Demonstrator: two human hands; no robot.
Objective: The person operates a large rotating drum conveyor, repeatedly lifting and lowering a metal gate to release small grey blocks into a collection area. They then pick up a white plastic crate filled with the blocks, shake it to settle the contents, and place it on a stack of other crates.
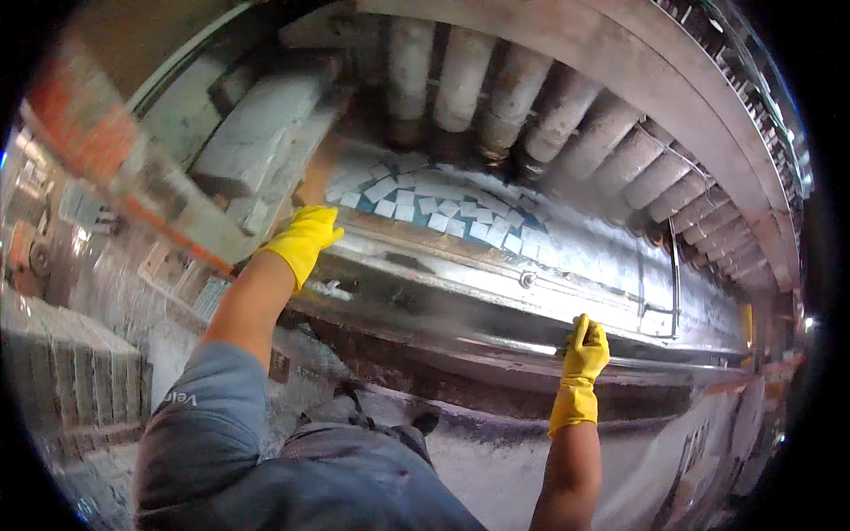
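My left hand (305, 241), in a yellow rubber glove, is at the left end of a long metal trough, beside a brown strip (315, 173). Its fingers look partly spread, and no held thing shows. Farther right, my right hand (582, 358), also gloved in yellow, is closed in front of the trough's near edge, next to a thin metal rail (522, 346). Whatever its fingers hold, if anything, is hidden. Several small pale rectangular pieces (443, 209) lie scattered over a bluish surface inside the trough, beyond both hands.
A row of thick, dirty cylinders (509, 102) slants over the trough beneath a curved metal beam (699, 62). An upright metal bracket (676, 279) rises at the right. An orange-and-grey machine part (97, 133) stands at the left, above stacked grey slabs (84, 372).
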